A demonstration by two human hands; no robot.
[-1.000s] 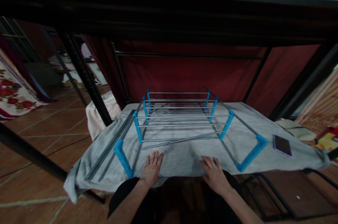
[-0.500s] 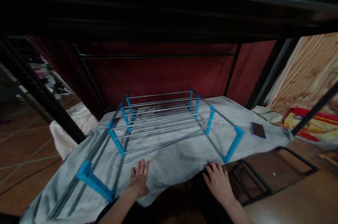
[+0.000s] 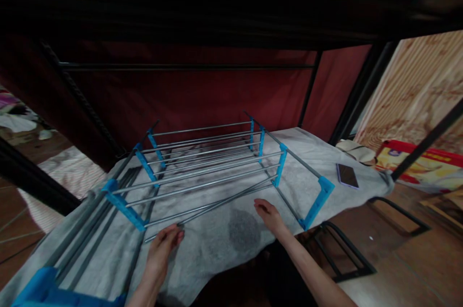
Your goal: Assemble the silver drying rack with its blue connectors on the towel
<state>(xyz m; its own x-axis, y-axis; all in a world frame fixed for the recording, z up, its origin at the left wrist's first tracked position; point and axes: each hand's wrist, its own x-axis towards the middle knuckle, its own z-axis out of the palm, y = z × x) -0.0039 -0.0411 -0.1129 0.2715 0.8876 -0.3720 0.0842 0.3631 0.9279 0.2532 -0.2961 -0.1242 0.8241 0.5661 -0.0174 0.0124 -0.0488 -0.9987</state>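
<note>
A partly assembled rack (image 3: 202, 184), made of thin grey metal tubes and blue plastic connectors, lies on the grey bed cover. One loose metal rod (image 3: 210, 209) runs slantwise across its near side, with its left end on the cover. My left hand (image 3: 164, 245) is closed around this rod close to that end. Over the cover, short of the rod's right part, my right hand (image 3: 268, 214) holds nothing, its fingers loosely extended toward the left. The nearest blue connector on the right (image 3: 317, 203) is just beyond my right forearm.
Spare grey tubes (image 3: 94, 230) lie along the left side. A phone (image 3: 347, 175) rests on the cover at right. Black bed-frame posts and a low dark overhead frame surround the spot. A red and yellow box (image 3: 419, 164) and a black metal frame (image 3: 347, 254) stand at right.
My left hand has gone from lying flat on the cover to gripping the loose rod. The right hand has risen from my knee and moved forward and left. The view has shifted.
</note>
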